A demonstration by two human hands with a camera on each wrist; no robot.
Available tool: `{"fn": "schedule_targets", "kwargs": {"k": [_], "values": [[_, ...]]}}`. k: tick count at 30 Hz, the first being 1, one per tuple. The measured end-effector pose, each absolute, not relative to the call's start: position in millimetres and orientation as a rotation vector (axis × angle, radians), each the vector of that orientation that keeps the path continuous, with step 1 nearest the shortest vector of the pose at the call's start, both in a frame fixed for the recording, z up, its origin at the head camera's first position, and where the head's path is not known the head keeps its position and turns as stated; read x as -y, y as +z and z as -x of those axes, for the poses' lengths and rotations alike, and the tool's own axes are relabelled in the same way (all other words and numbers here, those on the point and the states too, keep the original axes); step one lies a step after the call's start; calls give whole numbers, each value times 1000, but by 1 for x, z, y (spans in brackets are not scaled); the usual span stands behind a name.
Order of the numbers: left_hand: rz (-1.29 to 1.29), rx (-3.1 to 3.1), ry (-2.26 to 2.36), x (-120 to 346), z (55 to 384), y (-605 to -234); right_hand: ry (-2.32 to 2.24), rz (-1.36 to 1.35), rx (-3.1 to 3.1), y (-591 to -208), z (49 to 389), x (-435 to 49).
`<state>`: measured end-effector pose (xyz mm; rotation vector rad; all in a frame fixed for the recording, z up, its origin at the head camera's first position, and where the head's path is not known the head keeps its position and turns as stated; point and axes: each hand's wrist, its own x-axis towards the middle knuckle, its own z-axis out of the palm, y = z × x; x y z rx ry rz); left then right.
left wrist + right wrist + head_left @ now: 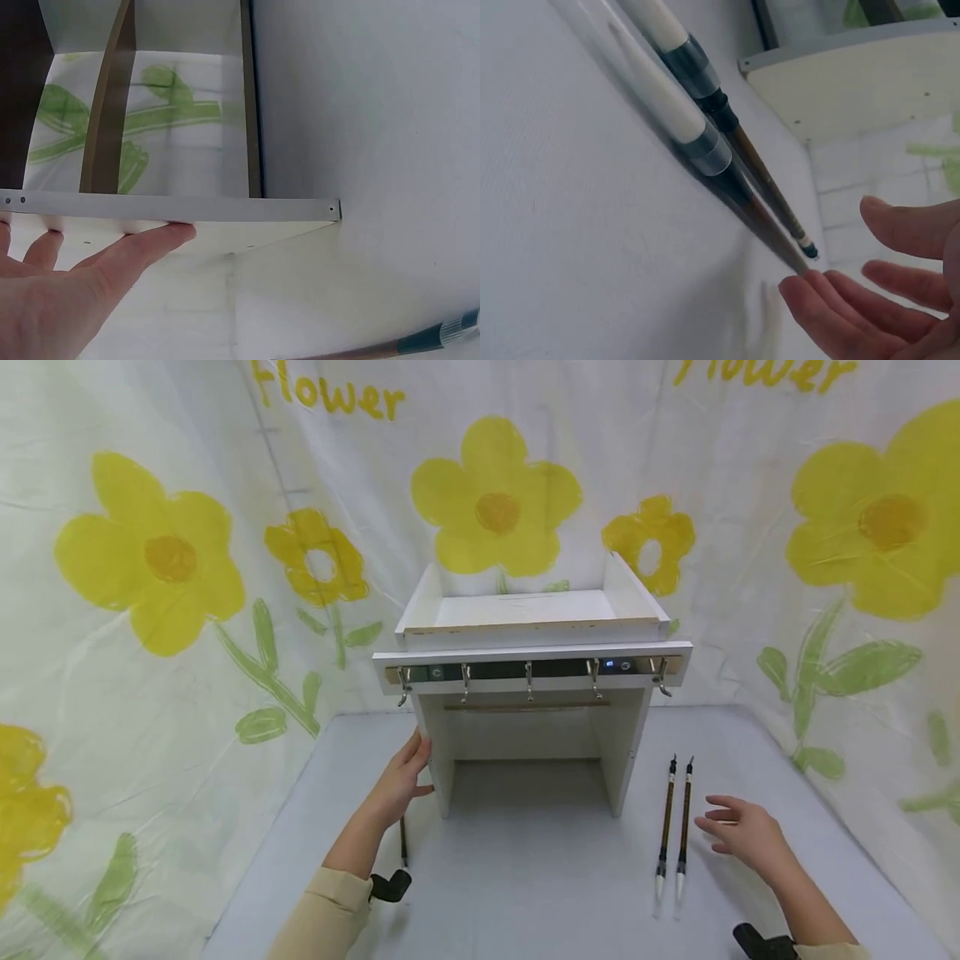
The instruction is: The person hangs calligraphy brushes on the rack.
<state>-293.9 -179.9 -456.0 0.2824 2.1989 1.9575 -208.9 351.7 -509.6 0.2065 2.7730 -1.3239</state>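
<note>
A white wooden shelf rack (525,635) stands upright, with several metal hooks (529,683) along its front rail. My left hand (397,781) rests against the outer face of its left side panel. In the left wrist view, extended fingers (161,236) lie along that panel. My right hand (746,835) is held just right of two calligraphy brushes, the left brush (667,818) and the right brush (685,822). Nothing is between its loosely bent fingers, and the thumb is apart from them. The two brushes lie side by side, clear-capped white tips toward me.
Another brush (403,842) lies left of the rack, partly hidden behind my left wrist. A pale table (525,877) carries everything. Behind it hangs a white cloth (202,435) painted with yellow flowers. The rack has a top tray and an open front below.
</note>
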Motion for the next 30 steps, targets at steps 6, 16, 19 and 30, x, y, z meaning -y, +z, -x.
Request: {"fn": "schedule_targets", "kwargs": {"k": [6, 16, 19, 30], "values": [[-263, -2221, 1943, 181, 294, -454, -1414, -256, -2720, -512, 217, -345], [-248, -2234, 1909, 179, 293, -455, -1311, -358, -2784, -521, 226, -342], [-257, -2242, 1899, 180, 295, -456, -1299, -397, -2794, -523, 230, -342], [-275, -2236, 1888, 181, 295, -458, -1263, -446, -2789, -531, 237, -335]]}}
